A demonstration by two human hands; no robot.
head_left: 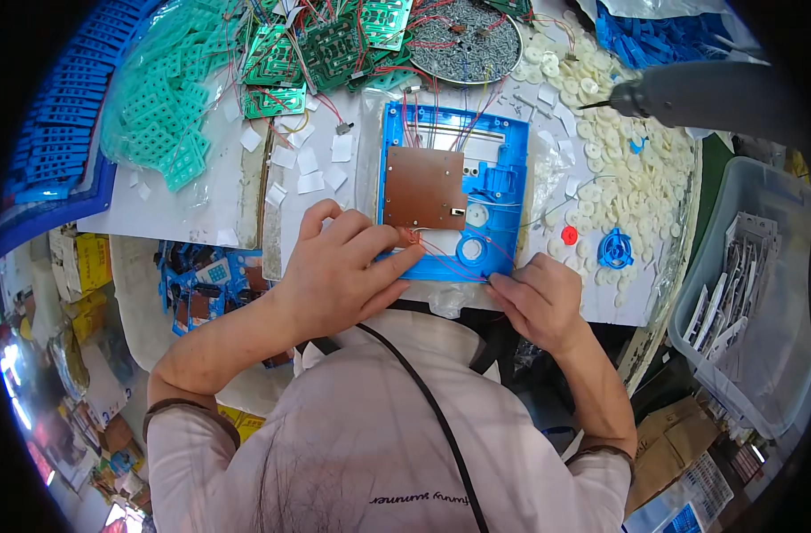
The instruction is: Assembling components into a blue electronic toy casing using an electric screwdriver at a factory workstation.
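Note:
A blue plastic housing (519, 147) lies open side up in front of me. A brown circuit board (423, 182) sits in it, with a small switch at its lower right. My left hand (357, 262) grips the housing's near left corner, its fingers bent over the edge beside a small reddish part (410, 236). Thin red wires (454, 258) run from there toward the near right corner. At that corner, the thumb and finger of my right hand (543, 300) pinch together on what looks like a red wire; its end is hidden.
Green circuit boards (334, 53) with wires and a round tray of small metal parts (468, 44) stand beyond. A grey electric screwdriver (681, 93) hangs at upper right, above whitish discs (645, 169). Mint-green keypads (166, 115) lie left; a clear bin (770, 355) stands right.

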